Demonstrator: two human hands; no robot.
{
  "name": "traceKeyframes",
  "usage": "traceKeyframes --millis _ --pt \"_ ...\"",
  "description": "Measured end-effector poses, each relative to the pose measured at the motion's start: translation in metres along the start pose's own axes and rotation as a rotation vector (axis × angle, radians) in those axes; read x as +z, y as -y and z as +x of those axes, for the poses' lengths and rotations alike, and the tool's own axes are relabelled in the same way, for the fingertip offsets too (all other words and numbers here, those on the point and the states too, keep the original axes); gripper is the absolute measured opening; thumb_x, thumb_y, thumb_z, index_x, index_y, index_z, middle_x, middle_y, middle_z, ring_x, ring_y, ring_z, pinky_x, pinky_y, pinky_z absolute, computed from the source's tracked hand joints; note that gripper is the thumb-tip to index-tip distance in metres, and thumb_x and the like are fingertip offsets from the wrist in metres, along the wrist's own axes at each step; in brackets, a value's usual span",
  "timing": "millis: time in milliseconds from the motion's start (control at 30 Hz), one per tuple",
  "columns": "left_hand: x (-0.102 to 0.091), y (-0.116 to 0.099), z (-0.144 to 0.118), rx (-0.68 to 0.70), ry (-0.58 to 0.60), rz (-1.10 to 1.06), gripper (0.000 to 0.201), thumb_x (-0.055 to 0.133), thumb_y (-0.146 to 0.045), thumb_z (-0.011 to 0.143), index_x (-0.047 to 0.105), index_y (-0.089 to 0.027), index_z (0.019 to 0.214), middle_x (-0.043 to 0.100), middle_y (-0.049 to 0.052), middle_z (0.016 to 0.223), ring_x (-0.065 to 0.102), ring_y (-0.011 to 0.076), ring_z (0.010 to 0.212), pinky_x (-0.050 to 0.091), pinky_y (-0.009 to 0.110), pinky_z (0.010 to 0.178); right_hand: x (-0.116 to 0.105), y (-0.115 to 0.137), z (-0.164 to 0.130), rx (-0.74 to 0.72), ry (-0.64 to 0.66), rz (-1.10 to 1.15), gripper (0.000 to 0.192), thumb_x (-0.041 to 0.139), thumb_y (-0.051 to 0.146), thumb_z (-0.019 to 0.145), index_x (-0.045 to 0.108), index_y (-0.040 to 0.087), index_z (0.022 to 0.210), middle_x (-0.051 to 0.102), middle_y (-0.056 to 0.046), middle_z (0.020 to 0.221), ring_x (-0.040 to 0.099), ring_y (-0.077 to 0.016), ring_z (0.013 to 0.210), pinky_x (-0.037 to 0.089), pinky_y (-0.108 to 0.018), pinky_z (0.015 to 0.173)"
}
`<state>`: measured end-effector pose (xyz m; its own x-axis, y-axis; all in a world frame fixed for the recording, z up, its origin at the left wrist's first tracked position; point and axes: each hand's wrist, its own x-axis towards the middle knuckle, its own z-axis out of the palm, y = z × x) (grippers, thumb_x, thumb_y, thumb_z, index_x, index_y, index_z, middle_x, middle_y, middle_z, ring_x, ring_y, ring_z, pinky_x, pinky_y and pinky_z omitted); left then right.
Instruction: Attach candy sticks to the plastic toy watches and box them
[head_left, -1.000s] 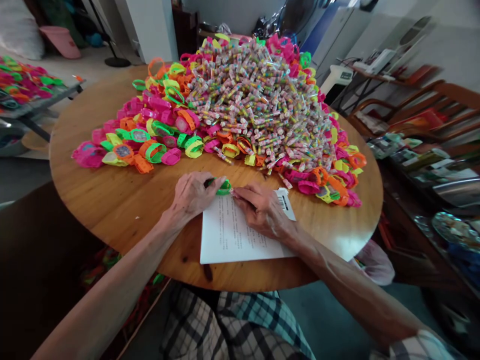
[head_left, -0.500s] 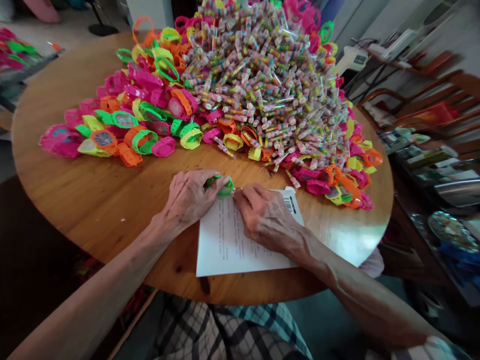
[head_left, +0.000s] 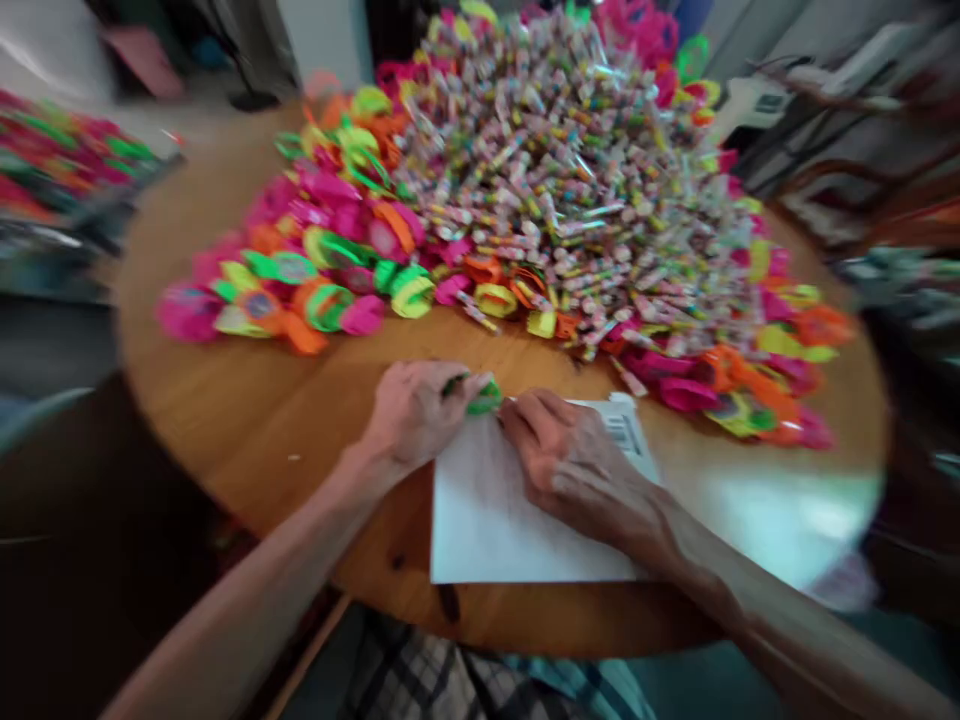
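Note:
My left hand (head_left: 416,413) is closed around a green plastic toy watch (head_left: 484,397), its thumb along the near side of the band. My right hand (head_left: 562,450) has thumb and forefinger pinched together close to the right end of the watch. Whatever small thing sits in that pinch is hidden and blurred. Under both hands lies a white printed sheet (head_left: 495,530), with a barcode near its upper right corner. Beyond the hands rises a big heap of wrapped candy rolls (head_left: 570,190).
Toy watches (head_left: 330,240) in pink, orange, yellow and green spread around the heap on the round wooden table (head_left: 247,440). A loose candy roll (head_left: 628,377) lies behind the sheet. More bright pieces (head_left: 67,140) rest on a surface at far left.
The view has swung so that the whole scene sits further right and slightly lower, with more blur. Both hands keep nearly the same pose at the watch over the sheet.

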<state>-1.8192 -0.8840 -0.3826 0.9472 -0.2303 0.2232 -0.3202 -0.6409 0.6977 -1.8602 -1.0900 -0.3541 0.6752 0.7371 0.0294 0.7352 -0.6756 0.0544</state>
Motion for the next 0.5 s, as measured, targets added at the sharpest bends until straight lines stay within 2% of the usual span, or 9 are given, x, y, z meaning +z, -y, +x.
traceKeyframes --millis 167,267,367,433,500 --pt "0.000 0.002 0.002 0.003 0.047 -0.038 0.044 0.057 -0.047 0.100 0.067 -0.018 0.069 0.062 0.001 0.066 0.046 0.0122 0.060 0.031 0.031 0.059 0.021 -0.006 0.000 -0.027 -0.254 -0.017 0.031 0.048 0.003 0.085 0.074 0.013 0.101 0.071 -0.018 0.096 0.061 -0.0267 0.080 0.050 -0.039 0.068" --pt "-0.013 0.002 0.002 0.013 0.026 -0.130 0.044 0.059 -0.046 0.099 0.070 -0.016 0.069 0.059 0.001 0.062 0.045 0.0120 0.059 0.031 0.029 0.057 0.021 -0.005 0.004 -0.034 -0.355 0.067 0.029 0.047 0.008 0.095 0.073 0.013 0.106 0.072 -0.015 0.094 0.065 -0.0245 0.081 0.050 -0.036 0.068" --pt "-0.052 -0.001 -0.020 -0.041 -0.020 -0.164 0.040 0.059 -0.047 0.097 0.078 -0.016 0.079 0.066 0.003 0.068 0.051 0.0144 0.061 0.034 0.029 0.057 0.015 -0.005 0.002 -0.006 -0.387 0.205 0.030 0.044 0.026 0.107 0.072 0.014 0.106 0.072 -0.012 0.094 0.066 -0.0217 0.078 0.048 -0.034 0.068" --pt "-0.093 0.006 -0.049 -0.137 -0.073 -0.111 0.036 0.063 -0.049 0.095 0.084 -0.019 0.094 0.075 0.006 0.080 0.059 0.0185 0.066 0.040 0.031 0.060 0.016 -0.008 0.000 0.051 -0.379 0.268 0.031 0.045 0.030 0.108 0.072 0.016 0.100 0.072 -0.011 0.091 0.065 -0.0209 0.076 0.046 -0.033 0.068" --pt "-0.136 0.022 -0.079 -0.211 -0.060 -0.047 0.033 0.068 -0.052 0.090 0.085 -0.024 0.090 0.079 0.007 0.085 0.066 0.0235 0.072 0.047 0.034 0.065 0.020 -0.013 -0.001 0.101 -0.383 0.327 0.030 0.045 0.027 0.106 0.071 0.016 0.094 0.070 -0.010 0.085 0.062 -0.0202 0.074 0.043 -0.033 0.067"
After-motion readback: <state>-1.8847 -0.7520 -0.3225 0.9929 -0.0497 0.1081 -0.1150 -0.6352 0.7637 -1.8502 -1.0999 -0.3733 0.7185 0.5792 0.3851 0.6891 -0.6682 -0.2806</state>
